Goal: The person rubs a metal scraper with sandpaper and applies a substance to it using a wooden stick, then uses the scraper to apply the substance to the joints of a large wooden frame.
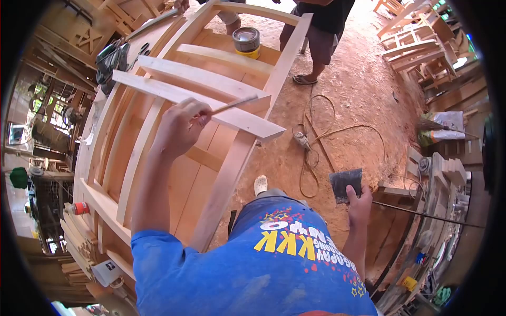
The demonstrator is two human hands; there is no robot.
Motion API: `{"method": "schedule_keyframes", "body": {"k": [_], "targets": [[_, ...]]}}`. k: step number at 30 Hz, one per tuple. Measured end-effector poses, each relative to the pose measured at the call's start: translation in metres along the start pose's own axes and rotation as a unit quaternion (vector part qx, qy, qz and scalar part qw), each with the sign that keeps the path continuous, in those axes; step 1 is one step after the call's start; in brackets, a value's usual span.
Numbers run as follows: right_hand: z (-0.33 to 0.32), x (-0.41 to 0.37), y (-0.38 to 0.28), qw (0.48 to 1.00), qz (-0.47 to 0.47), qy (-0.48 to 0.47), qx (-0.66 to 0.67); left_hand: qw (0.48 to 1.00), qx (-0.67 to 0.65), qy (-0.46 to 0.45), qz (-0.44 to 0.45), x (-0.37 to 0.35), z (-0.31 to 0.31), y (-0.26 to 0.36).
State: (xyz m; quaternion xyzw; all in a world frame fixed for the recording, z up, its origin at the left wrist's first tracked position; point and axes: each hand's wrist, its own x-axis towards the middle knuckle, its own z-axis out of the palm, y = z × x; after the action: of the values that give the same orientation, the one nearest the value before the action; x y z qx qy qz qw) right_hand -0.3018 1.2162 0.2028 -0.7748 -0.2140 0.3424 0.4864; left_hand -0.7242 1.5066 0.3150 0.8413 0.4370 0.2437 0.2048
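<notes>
My left hand is closed around a slim, light-coloured tool, which looks like a putty knife seen edge-on. Its far end lies over the pale board of a wooden frame. Held out to the right, my right hand grips a dark, square flat plate, thumb on its face. Beyond the left hand, an open can with a yellow lower part sits among the frame's slats.
A person stands behind the frame's far end, and another person's hand is at the upper left. A cord lies looped on the dusty floor. Wooden chair frames stand at the upper right; scissors lie at the left.
</notes>
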Motion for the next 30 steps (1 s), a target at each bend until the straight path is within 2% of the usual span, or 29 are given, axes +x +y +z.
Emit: {"method": "schedule_keyframes", "body": {"k": [3, 6, 8, 9, 10, 12, 14, 15, 16, 19, 20, 24, 27, 30], "targets": [[0.014, 0.010, -0.010, 0.999, -0.021, -0.027, 0.011, 0.985, -0.097, 0.051, -0.134, -0.018, -0.004, 0.025], [0.041, -0.001, -0.044, 0.991, -0.096, -0.058, 0.069, 0.989, -0.092, 0.057, -0.104, -0.029, 0.017, 0.045], [0.061, -0.021, -0.092, 0.982, -0.142, -0.085, 0.090, 0.994, -0.070, 0.076, -0.034, -0.028, 0.037, 0.060], [0.066, -0.029, -0.115, 0.958, -0.277, -0.071, 0.000, 0.995, -0.060, 0.086, 0.005, -0.027, 0.046, 0.070], [0.071, -0.035, -0.133, 0.910, -0.400, -0.054, -0.093, 0.995, -0.080, 0.064, -0.003, -0.026, 0.053, 0.081], [0.080, -0.037, -0.151, 0.794, -0.581, -0.016, -0.176, 0.993, -0.117, 0.016, -0.017, -0.023, 0.063, 0.104], [0.092, -0.051, -0.166, 0.718, -0.648, 0.016, -0.253, 0.993, -0.121, -0.001, -0.014, -0.018, 0.074, 0.127], [0.099, -0.056, -0.162, 0.703, -0.657, 0.013, -0.272, 0.992, -0.121, -0.011, -0.013, -0.017, 0.079, 0.139], [0.103, -0.056, -0.156, 0.688, -0.665, 0.010, -0.291, 0.985, -0.169, -0.003, 0.028, -0.018, 0.087, 0.149], [0.095, -0.060, -0.139, 0.711, -0.645, 0.016, -0.279, 0.968, -0.234, -0.040, 0.083, -0.020, 0.112, 0.172], [0.089, -0.056, -0.134, 0.711, -0.637, 0.045, -0.293, 0.979, -0.168, -0.080, 0.085, -0.023, 0.107, 0.185], [0.043, -0.037, -0.125, 0.740, -0.570, 0.129, -0.333, 0.973, -0.194, -0.116, 0.048, -0.036, 0.127, 0.232], [0.007, -0.047, -0.112, 0.732, -0.565, 0.130, -0.359, 0.977, -0.166, -0.085, 0.105, -0.037, 0.153, 0.254], [-0.027, -0.064, -0.094, 0.734, -0.568, 0.127, -0.350, 0.967, -0.100, -0.189, 0.141, -0.038, 0.170, 0.281]]}}
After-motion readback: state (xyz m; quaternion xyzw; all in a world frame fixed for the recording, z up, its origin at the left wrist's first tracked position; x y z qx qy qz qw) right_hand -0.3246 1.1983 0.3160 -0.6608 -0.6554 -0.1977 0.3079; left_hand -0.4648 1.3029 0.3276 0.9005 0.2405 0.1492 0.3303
